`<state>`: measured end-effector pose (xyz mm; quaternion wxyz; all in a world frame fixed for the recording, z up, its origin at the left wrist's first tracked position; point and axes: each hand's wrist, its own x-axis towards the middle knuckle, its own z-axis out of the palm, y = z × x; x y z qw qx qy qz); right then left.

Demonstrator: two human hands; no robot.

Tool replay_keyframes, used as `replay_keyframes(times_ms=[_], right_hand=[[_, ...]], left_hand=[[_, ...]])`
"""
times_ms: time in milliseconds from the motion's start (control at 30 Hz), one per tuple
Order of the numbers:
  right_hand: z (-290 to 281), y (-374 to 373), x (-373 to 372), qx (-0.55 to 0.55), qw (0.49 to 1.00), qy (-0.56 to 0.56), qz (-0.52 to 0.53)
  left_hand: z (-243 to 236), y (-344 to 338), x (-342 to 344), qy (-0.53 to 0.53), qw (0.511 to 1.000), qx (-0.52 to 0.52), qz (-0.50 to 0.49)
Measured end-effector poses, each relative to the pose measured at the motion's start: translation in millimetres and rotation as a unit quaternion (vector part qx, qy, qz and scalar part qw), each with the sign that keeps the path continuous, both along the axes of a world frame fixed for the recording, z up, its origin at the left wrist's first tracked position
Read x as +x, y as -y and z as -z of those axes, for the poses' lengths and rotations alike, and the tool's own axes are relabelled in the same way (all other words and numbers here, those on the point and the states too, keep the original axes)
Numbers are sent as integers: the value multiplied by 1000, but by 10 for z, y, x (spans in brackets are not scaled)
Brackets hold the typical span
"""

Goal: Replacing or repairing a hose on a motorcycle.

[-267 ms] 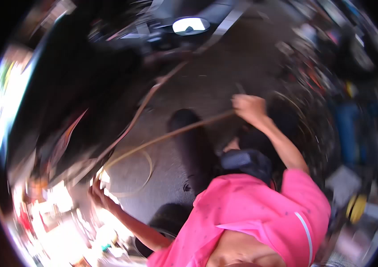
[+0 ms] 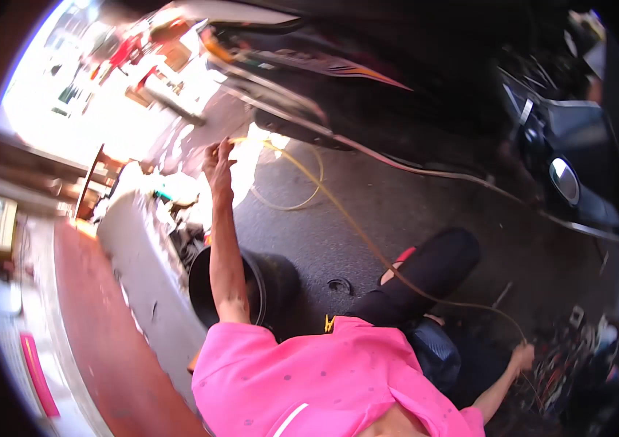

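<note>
A long, thin yellowish hose stretches between my two hands, curving past my bent knee. My left hand, arm held straight out, has its fingers closed near the hose's far part, against bright light. Below that part, a loop of the hose hangs near the floor. Low on the right, my right hand is closed around the hose, and a thin length trails below it. Beyond the hose stands a dark scooter with a pale trim strip along its lower edge.
A black bucket stands under my left forearm. Beside it runs a ledge with a red-brown top. A small dark curved piece lies on the floor. Tangled, cable-like clutter is at the right, near my right hand.
The view has swung left, so the scooter now lies across the top and right. My left arm reaches farther out. The hose, nearly straight before, now bends down toward my right hand.
</note>
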<state>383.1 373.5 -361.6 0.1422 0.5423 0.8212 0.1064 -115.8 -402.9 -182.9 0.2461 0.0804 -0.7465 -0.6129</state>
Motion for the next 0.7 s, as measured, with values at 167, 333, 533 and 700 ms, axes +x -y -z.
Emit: replay_keyframes(times_ms=[167, 333, 533, 700], right_hand=[[-306, -1217, 194, -147, 932, -200, 262], [-1733, -2131, -250, 172, 922, -280, 205], [-2874, -1560, -1351, 217, 924, -291, -121], [-2779, 158, -2569, 110, 782, -414, -454]], left_hand=[[112, 750, 208, 82, 988, 55, -118], [112, 780, 115, 31, 995, 99, -11], [193, 960, -211, 165, 984, -60, -40], [775, 790, -320, 284, 956, 2, -73]])
